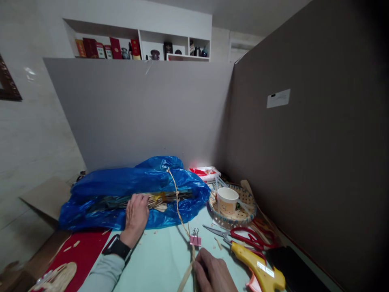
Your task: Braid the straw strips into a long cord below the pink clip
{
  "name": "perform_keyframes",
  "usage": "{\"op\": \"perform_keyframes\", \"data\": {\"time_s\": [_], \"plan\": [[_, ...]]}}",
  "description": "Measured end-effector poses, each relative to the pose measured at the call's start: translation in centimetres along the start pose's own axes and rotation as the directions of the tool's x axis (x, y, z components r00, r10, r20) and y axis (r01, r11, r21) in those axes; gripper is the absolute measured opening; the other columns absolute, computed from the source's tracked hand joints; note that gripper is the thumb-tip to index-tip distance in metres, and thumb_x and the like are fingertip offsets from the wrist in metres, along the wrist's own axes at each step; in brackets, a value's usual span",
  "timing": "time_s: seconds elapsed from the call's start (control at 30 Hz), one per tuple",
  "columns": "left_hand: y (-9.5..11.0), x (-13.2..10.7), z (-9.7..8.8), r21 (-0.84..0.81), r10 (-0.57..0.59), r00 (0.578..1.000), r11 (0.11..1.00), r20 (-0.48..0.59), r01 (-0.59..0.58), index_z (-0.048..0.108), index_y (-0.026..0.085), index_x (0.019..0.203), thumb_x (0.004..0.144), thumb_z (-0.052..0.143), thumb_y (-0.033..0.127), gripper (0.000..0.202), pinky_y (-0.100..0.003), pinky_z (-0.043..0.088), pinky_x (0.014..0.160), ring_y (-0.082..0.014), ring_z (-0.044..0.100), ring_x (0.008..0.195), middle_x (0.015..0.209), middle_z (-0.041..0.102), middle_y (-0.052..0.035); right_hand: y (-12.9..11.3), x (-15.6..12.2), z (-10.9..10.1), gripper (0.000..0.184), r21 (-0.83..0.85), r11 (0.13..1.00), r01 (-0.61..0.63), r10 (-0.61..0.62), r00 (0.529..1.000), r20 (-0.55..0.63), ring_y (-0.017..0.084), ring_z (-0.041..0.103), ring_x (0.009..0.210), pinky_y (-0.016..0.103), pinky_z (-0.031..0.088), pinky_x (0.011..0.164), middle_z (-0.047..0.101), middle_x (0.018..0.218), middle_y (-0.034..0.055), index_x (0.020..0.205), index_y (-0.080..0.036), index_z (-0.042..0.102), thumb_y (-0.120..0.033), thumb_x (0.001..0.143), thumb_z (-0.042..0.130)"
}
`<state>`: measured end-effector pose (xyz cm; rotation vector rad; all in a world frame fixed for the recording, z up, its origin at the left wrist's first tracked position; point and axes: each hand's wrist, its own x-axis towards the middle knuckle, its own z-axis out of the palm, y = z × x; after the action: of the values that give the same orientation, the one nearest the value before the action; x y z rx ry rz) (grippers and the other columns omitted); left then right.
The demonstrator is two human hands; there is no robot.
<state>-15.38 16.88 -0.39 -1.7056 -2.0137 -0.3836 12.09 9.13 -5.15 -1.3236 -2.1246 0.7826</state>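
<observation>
My left hand (137, 215), with a dark watch on the wrist, reaches onto a bundle of dried stalks (182, 195) lying in an open blue plastic bag (127, 180). Its fingers curl over the stalks. Near the front edge, my right hand (215, 271) is closed beside a pale flat straw strip (186, 276), its fingertips pinching at it. A pink binder clip (195, 241) sits just above that hand. From the clip a thin twisted straw cord (177, 196) runs up across the bag. The ends under my right fingers are partly hidden.
On the right lie red-handled scissors (247, 237), a yellow glue gun (258, 265) and a dark flat object (293, 269). Behind them a woven basket (231, 221) holds a paper cup (227, 200). Grey panels (146, 109) enclose the back and right. Coiled straw (62, 278) lies on red cloth.
</observation>
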Motion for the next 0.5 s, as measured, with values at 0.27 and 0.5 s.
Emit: {"op": "perform_keyframes", "data": {"time_s": [0.27, 0.5], "plan": [[-0.8, -0.7, -0.2, -0.040, -0.015, 1.000, 0.999, 0.005, 0.015, 0.063, 0.018, 0.113, 0.093, 0.060, 0.030, 0.024, -0.043, 0.056, 0.083, -0.0217, 0.066, 0.098, 0.116, 0.067, -0.0067, -0.8, -0.3, -0.8, 0.028, -0.013, 1.000, -0.013, 0.013, 0.999, 0.043, 0.022, 0.064, 0.075, 0.029, 0.039, 0.068, 0.069, 0.079, 0.0071, 0.083, -0.021, 0.053, -0.033, 0.098, 0.033], [-1.9, -1.1, -0.2, -0.110, -0.106, 0.994, 0.988, 0.018, 0.108, 0.062, 0.018, 0.114, 0.092, 0.061, 0.030, 0.025, -0.041, 0.057, 0.080, -0.0207, 0.067, 0.094, 0.114, 0.067, -0.0064, -2.1, -0.9, -2.0, 0.024, -0.249, 0.967, 0.057, -0.033, 0.995, 0.098, 0.020, 0.065, 0.069, 0.028, 0.036, 0.057, 0.070, 0.080, 0.0065, 0.087, -0.020, 0.057, -0.026, 0.097, 0.036]]}}
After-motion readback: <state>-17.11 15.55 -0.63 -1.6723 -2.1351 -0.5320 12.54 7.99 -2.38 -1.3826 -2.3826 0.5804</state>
